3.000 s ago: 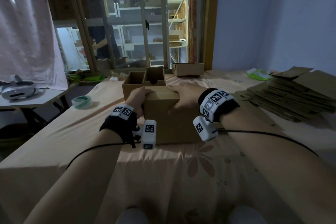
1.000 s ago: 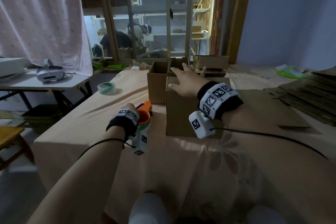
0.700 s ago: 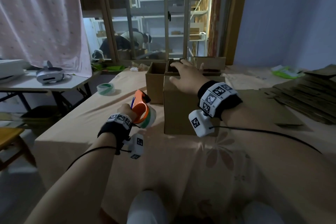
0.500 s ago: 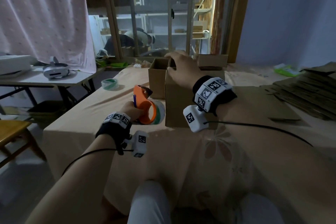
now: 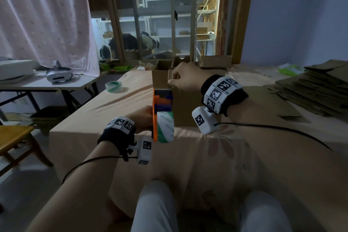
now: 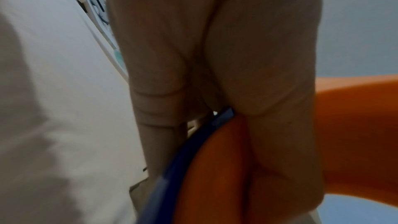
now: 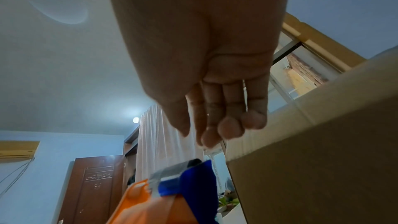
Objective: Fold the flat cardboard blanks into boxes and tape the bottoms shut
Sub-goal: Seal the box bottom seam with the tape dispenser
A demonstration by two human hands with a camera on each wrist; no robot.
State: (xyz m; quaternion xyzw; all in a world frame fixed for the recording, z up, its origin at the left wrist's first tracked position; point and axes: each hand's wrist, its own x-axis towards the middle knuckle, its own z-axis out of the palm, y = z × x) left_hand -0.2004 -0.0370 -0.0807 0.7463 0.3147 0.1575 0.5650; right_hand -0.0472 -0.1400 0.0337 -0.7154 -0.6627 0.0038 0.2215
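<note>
Up close, the left wrist view shows what the head view hides: the fingers (image 6: 269, 74) of the left hand (image 5: 142, 118) are curled tight round the orange handle of the tape dispenser (image 5: 162, 115), a dark blue edge running beside them. So the left grip is wrapped on the dispenser. From the head view the dispenser stands upright against the near left corner of the folded box (image 5: 190, 103), its blue and orange head at twelve o'clock and its white and green tape roll at six o'clock, just above the cloth of the worktop (image 5: 216, 152).

Seen from the right wrist view, the fingertips (image 7: 230, 129) of the right hand (image 5: 185, 79) bend down together just over the box's upper left corner, with the dispenser's blue nose and a grey strip right below them at six o'clock. Whether the fingers pinch a tape end cannot be told; the head view shows them curled narrow at that corner.

The folded box is plain brown cardboard, closed on top, standing at the middle of the worktop. An open box (image 5: 160, 75) stands touching it at eleven o'clock, and another low box (image 5: 215, 61) lies beyond at one o'clock. A stack of flat cardboard blanks (image 5: 316, 84) lies at three o'clock, well apart. A spare tape roll (image 5: 113, 86) rests at nine o'clock near the worktop's edge. A white headset (image 5: 59, 75) lies on a side table (image 5: 41, 84) further left.
</note>
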